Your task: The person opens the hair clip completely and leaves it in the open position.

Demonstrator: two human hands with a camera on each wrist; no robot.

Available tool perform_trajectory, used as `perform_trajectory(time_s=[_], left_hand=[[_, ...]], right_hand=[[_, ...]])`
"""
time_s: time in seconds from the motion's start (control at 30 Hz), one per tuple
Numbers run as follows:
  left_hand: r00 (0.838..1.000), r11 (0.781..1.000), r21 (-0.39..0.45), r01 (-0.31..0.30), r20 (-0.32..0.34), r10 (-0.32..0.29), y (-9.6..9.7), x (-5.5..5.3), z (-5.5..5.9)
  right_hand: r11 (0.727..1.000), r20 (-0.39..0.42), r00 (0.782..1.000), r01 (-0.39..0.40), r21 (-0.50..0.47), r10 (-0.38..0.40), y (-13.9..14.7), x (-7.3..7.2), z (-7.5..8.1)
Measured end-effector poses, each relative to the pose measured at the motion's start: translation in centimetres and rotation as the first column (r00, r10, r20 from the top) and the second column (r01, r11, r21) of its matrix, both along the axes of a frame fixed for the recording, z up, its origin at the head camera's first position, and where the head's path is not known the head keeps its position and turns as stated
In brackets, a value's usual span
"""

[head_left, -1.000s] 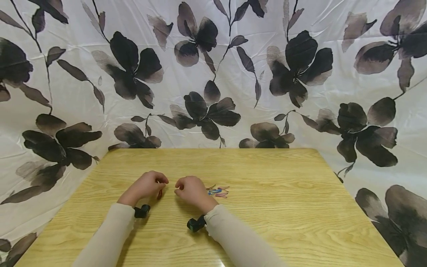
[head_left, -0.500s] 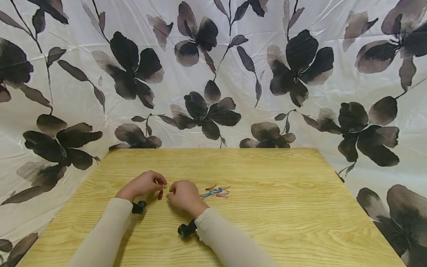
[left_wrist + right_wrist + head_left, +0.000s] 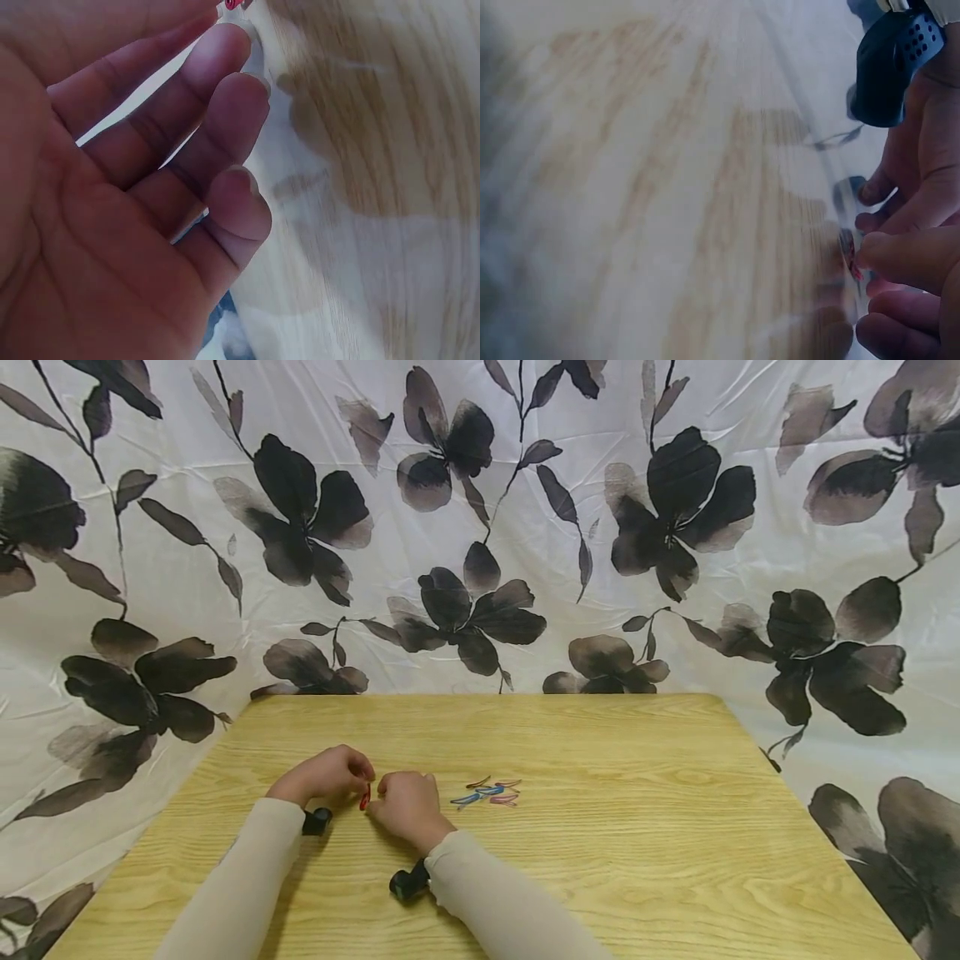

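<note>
Between my two hands, over the left-middle of the table, is a small red snap hair clip. My left hand pinches its upper end between thumb and index finger; in the left wrist view just a bit of the red clip shows at the top, with the other fingers loosely bent. My right hand pinches the clip's lower part, its thumb against the clip in the right wrist view. Just right of this hand lies a small group of hair clips: blue, pink and dark red.
The wood-grain table reaches to a floral cloth hanging behind and at the sides. A dark wrist camera is on the left wrist, another wrist camera on the right.
My right hand has moved left and slightly nearer, away from the loose clips, to the red hair clip. One more blue clip has come into view. The left hand stays nearly in place.
</note>
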State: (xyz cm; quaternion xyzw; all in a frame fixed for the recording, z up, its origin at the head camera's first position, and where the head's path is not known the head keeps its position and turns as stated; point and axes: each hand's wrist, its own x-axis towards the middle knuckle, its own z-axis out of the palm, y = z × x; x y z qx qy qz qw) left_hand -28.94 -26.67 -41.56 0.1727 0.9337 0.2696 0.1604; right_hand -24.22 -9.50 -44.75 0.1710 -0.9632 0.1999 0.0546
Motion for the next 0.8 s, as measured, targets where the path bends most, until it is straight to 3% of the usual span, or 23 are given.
perform_trajectory(time_s=[0.17,0.43,0.8], left_hand=[[1.000,1.000,-0.013,-0.003,0.009,0.003,0.12,-0.06,-0.04],[0.999,0.999,-0.006,0.043,0.015,-0.042,0.50,-0.17,-0.12],[0.999,0.999,-0.017,0.031,0.011,-0.031,0.34,-0.29,-0.30]], right_hand=[[1.000,0.008,1.000,0.004,0.016,-0.004,-0.42,-0.06,0.08],[0.999,-0.010,1.000,-0.005,0.043,0.005,-0.94,-0.42,-0.44],[0.998,-0.016,1.000,0.005,0.057,-0.004,-1.07,-0.42,-0.50]])
